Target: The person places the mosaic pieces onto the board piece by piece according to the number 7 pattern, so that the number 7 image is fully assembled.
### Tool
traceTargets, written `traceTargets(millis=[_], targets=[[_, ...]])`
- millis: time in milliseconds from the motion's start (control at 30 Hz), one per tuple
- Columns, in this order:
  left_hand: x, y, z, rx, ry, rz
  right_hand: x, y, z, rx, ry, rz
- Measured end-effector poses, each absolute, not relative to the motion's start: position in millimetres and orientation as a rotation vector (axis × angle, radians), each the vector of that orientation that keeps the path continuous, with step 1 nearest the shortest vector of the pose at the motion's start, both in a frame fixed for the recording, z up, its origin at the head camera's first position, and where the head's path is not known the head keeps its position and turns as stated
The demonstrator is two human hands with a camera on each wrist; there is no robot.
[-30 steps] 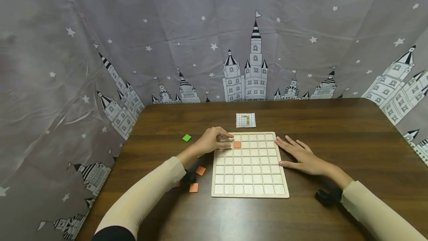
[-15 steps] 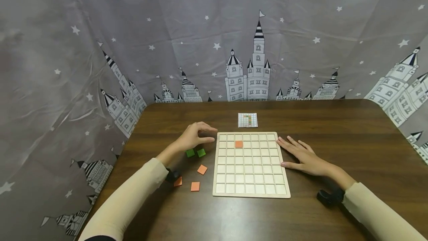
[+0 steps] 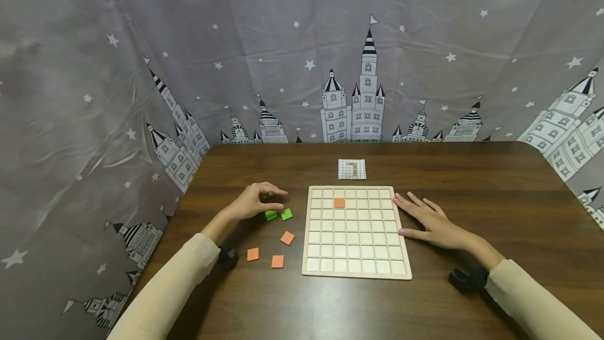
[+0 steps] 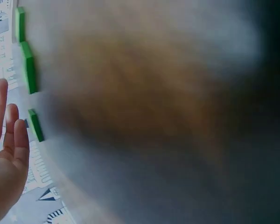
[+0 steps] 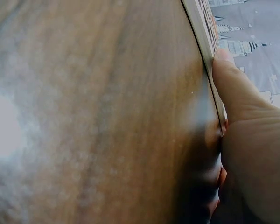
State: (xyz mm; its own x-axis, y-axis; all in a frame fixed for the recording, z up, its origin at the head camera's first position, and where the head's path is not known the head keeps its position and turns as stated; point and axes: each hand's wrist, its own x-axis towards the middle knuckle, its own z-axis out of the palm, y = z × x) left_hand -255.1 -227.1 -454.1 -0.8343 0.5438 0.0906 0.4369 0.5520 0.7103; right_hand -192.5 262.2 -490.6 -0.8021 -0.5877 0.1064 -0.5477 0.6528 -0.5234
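Note:
In the head view a pale wooden grid board [image 3: 354, 276] lies on the table, one orange tile [image 3: 339, 202] set in a cell of its second row. My left hand [image 3: 249, 201] hovers left of the board with thumb and fingers apart, holding nothing. A green tile [image 3: 286, 214] and another green tile [image 3: 270, 215] lie by its thumb; a third, partly hidden, is behind the fingers. Green tiles [image 4: 29, 67] also show beside this hand in the left wrist view. My right hand [image 3: 427, 224], fingers spread, touches the board's right edge.
Three loose orange tiles, the nearest being an orange tile [image 3: 277, 261], lie left of the board. Behind the board is a small card [image 3: 351, 169] printed with a coloured grid pattern. A grey curtain [image 3: 264, 30] with castles hangs beyond the brown table [image 3: 472, 182].
My left hand has moved from the orange tile on the board leftward to the green tiles, its fingers parted. The right hand stays at the board's edge. The head view has shifted slightly.

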Motion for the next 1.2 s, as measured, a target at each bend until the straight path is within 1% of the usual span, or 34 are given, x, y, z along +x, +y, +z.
traceTargets(millis=[533, 767, 1200], targets=[[-248.4, -222.2, -455.1, 1.014, 2.526, 1.019, -191.7, 262.1, -490.9, -0.966, 2.790, -0.854], [-247.6, -218.7, -456.4, 0.924, 2.470, 1.044, -191.6, 262.0, -489.9, -0.970, 2.797, -0.852], [-248.5, -217.9, -457.6, 0.965, 2.518, 1.008, -190.8, 261.3, -488.1, -0.965, 2.807, -0.844]])
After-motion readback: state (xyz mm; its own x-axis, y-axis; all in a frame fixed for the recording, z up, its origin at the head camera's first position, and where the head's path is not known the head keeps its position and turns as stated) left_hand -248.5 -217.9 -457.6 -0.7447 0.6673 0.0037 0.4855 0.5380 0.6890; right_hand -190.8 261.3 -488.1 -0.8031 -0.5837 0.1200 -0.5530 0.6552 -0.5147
